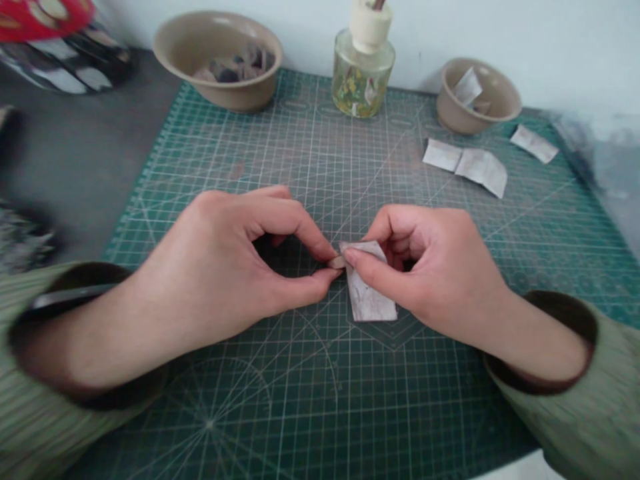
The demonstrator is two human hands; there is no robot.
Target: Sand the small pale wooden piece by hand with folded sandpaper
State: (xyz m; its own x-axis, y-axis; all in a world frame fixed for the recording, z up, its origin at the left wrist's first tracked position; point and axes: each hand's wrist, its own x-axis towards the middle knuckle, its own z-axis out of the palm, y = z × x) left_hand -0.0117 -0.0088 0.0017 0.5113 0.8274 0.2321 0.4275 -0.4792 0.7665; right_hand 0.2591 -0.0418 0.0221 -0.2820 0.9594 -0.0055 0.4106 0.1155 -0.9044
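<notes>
At nine o'clock, the left hand (225, 253) pinches a small pale piece (337, 262) at centre; the mat (260, 387) lies open toward six. At three, the right hand (430, 260) grips a paper packet (373, 293). The large bowl (220, 53), at eleven, holds dark lumps (240, 67); the small bowl (477, 93), at one, paper scraps (469, 87).

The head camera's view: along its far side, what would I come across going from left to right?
A red, black and white item → a large beige bowl holding dark pieces → a glass bottle with a cream cap → a smaller beige bowl holding pale pieces.
</notes>
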